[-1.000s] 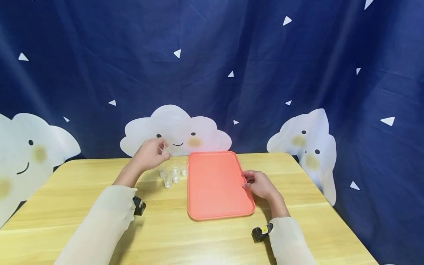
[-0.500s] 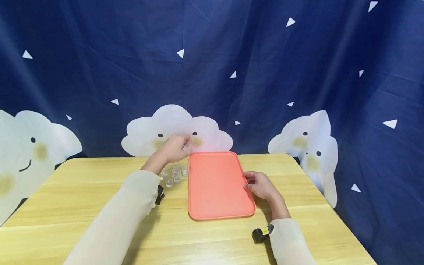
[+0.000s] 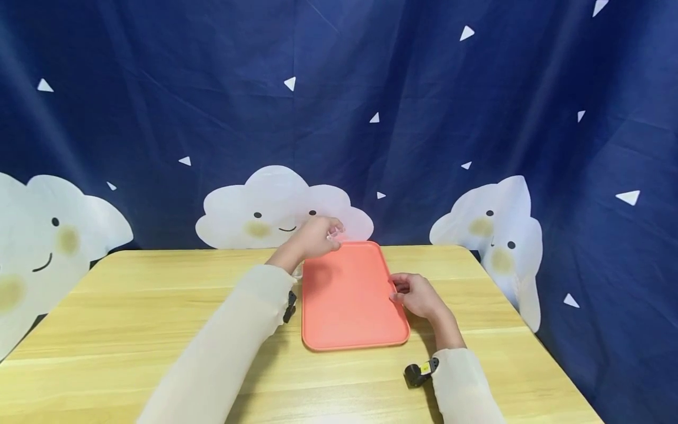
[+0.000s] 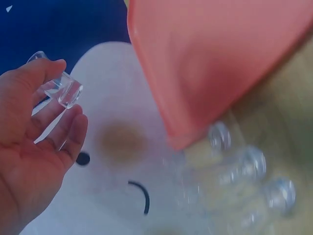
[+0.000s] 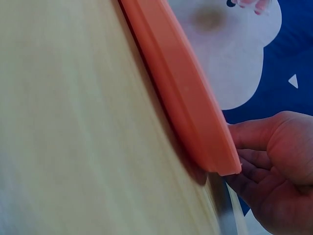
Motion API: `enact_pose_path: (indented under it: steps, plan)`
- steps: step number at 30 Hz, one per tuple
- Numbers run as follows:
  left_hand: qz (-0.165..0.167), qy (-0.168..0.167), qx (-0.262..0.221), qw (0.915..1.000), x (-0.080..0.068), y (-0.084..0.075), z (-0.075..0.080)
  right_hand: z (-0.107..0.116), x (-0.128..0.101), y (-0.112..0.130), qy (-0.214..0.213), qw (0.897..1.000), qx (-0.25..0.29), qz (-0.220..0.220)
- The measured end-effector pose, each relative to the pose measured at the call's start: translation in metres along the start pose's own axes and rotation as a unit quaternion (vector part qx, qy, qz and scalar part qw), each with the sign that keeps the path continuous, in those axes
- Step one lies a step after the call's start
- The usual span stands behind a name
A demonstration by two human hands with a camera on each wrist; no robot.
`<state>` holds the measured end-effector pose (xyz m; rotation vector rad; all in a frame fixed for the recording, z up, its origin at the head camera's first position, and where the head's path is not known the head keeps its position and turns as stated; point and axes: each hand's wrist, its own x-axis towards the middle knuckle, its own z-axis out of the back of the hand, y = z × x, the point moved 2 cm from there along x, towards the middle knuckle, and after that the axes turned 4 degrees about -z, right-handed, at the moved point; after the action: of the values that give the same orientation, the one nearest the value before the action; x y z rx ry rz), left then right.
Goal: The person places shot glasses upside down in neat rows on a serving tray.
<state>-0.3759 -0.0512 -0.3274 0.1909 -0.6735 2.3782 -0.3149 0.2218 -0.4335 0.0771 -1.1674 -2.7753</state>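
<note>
My left hand (image 3: 312, 238) holds a small clear shot glass (image 4: 71, 92) between thumb and fingers, above the far left corner of a coral-red tray (image 3: 354, 303). In the left wrist view the glass is tipped on a slant in the fingers. On the tray's right rim, my right hand (image 3: 417, 295) grips the edge, thumb at the rim and the other fingers curled beside it. More clear shot glasses (image 4: 280, 196) stand close by the tray's left side; in the head view the left forearm hides most of them.
The light wooden table (image 3: 159, 330) carries the tray near its far edge. Behind it hangs a dark blue curtain (image 3: 339, 106) printed with white clouds and triangles. A small black camera (image 3: 418, 374) is worn on the right wrist, close over the tabletop.
My left hand has carried the shot glass rightward, from over the group of glasses to the tray's far edge. The forearm now covers that group. My right hand keeps its place on the rim.
</note>
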Motion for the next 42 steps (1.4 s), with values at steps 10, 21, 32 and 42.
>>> enact_pose_path:
  steps: [10, 21, 32, 42]
  plan:
    - [0.016, 0.016, -0.043, 0.9988, 0.017, -0.009, -0.038, 0.001, 0.002, 0.002, 0.004, 1.000, -0.005, 0.012]
    - [0.035, 0.005, -0.117, 0.9925, 0.019, -0.015, -0.069, 0.004, -0.005, -0.001, 0.010, 1.000, -0.007, 0.012]
    - [0.059, -0.014, -0.157, 0.9857, 0.016, -0.007, -0.077, 0.004, 0.002, -0.002, 0.002, 1.000, 0.003, 0.022]
    - [0.080, -0.040, -0.199, 0.9759, 0.018, -0.005, -0.088, 0.003, 0.001, -0.004, 0.003, 1.000, 0.015, 0.025]
